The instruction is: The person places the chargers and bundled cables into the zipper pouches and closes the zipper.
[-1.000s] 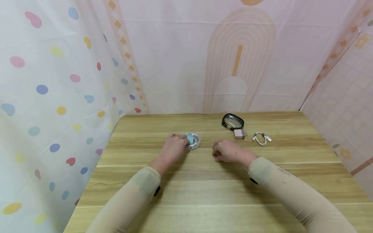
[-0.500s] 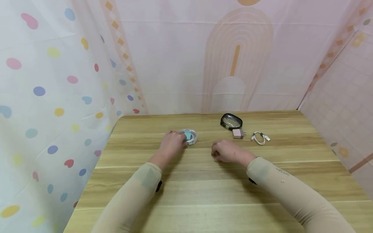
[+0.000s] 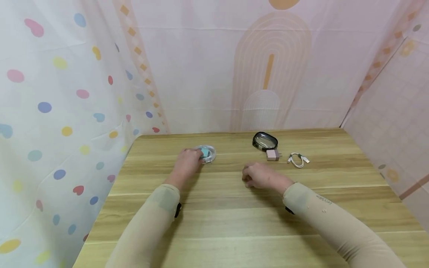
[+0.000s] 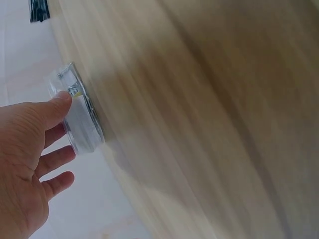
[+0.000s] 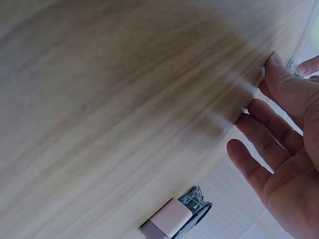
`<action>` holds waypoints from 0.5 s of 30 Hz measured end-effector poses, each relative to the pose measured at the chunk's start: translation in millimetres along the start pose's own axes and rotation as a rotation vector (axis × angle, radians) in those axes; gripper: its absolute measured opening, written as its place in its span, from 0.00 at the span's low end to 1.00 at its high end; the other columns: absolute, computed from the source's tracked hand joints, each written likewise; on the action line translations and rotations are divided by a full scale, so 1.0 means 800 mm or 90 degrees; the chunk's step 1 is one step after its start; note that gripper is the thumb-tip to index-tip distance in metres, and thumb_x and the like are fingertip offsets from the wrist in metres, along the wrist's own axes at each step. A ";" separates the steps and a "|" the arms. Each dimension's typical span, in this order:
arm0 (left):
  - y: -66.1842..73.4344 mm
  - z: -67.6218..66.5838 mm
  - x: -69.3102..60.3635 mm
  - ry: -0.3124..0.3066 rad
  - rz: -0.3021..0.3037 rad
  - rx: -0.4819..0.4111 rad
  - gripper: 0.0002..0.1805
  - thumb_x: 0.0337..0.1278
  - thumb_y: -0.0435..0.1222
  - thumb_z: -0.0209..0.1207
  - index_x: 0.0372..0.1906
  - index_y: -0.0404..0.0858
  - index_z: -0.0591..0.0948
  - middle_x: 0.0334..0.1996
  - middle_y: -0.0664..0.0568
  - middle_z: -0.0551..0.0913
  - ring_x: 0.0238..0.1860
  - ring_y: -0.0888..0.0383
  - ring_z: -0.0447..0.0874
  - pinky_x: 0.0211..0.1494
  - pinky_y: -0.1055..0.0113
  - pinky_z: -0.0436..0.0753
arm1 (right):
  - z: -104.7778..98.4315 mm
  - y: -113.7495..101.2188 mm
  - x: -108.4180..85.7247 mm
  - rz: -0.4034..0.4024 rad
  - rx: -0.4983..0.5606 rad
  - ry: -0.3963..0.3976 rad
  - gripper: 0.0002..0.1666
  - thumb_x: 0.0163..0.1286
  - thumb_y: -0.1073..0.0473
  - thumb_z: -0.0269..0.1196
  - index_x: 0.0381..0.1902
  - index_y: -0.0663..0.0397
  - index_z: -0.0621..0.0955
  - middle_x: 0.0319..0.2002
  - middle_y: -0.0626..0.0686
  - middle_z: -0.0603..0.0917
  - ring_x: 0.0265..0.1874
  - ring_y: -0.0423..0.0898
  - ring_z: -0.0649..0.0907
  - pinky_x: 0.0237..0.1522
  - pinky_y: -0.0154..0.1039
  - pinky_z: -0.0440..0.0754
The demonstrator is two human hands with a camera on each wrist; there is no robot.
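My left hand (image 3: 187,163) pinches a clear round case (image 3: 210,153) that shows a coiled white cable and a teal patch, at the left middle of the table. In the left wrist view, the thumb lies on the near side of the clear case (image 4: 83,124), and the other fingers are partly behind it. My right hand (image 3: 263,175) is at the table's middle with loosely bent fingers and nothing in its grasp. Its fingertips (image 5: 245,119) are at the tabletop in the right wrist view.
Behind my right hand lie a black-rimmed clear case (image 3: 265,142), a pink charger plug (image 3: 272,155) touching or close to it, and a short white USB cable (image 3: 297,165) looped to the right. Patterned curtains (image 3: 187,74) border the wooden table (image 3: 214,223).
My left hand has shifted the clear case with the coiled cable leftward and a little farther back. My right hand has stayed in nearly the same place.
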State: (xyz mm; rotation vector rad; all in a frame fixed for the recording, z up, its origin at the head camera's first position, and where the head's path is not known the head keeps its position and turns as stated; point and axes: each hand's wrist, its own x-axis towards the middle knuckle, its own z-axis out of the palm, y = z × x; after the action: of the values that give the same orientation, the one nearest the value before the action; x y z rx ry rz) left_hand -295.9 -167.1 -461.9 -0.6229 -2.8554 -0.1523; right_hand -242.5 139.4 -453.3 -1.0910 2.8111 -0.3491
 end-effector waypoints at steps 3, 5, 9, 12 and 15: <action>-0.007 -0.004 -0.002 -0.002 0.004 0.009 0.10 0.66 0.40 0.72 0.44 0.37 0.89 0.46 0.46 0.94 0.51 0.46 0.93 0.66 0.46 0.85 | -0.001 0.000 0.000 -0.002 -0.001 0.003 0.09 0.64 0.59 0.78 0.41 0.51 0.90 0.42 0.47 0.86 0.36 0.39 0.80 0.42 0.36 0.84; -0.008 -0.006 -0.002 -0.006 0.008 0.018 0.11 0.67 0.41 0.72 0.45 0.37 0.89 0.46 0.45 0.93 0.51 0.46 0.92 0.67 0.45 0.84 | -0.001 0.000 0.001 -0.002 0.000 0.003 0.10 0.64 0.59 0.78 0.42 0.51 0.90 0.42 0.47 0.86 0.36 0.39 0.80 0.42 0.36 0.84; -0.005 -0.010 -0.005 -0.017 0.010 0.027 0.13 0.69 0.42 0.70 0.47 0.37 0.88 0.47 0.45 0.93 0.53 0.45 0.92 0.70 0.44 0.83 | -0.002 0.001 0.001 0.006 0.010 -0.004 0.10 0.65 0.58 0.78 0.43 0.51 0.90 0.46 0.49 0.87 0.37 0.40 0.81 0.44 0.38 0.85; 0.001 -0.010 -0.005 -0.016 0.017 0.030 0.13 0.70 0.44 0.70 0.46 0.38 0.88 0.48 0.45 0.93 0.56 0.44 0.91 0.71 0.44 0.82 | -0.002 0.002 0.001 0.011 0.016 -0.009 0.11 0.66 0.57 0.78 0.44 0.51 0.89 0.48 0.51 0.87 0.39 0.41 0.82 0.46 0.40 0.86; 0.009 -0.010 -0.006 -0.016 0.024 0.028 0.13 0.70 0.45 0.69 0.45 0.39 0.88 0.47 0.46 0.93 0.58 0.44 0.90 0.72 0.44 0.81 | -0.002 0.004 0.002 0.014 0.013 -0.012 0.12 0.66 0.56 0.78 0.44 0.50 0.89 0.49 0.51 0.88 0.39 0.41 0.82 0.47 0.41 0.86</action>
State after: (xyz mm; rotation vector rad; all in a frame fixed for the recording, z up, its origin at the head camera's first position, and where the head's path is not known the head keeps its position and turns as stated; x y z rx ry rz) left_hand -286.8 -163.8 -454.6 -0.6738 -2.8601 -0.0766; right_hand -246.0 141.3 -452.9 -1.0521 2.7950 -0.3628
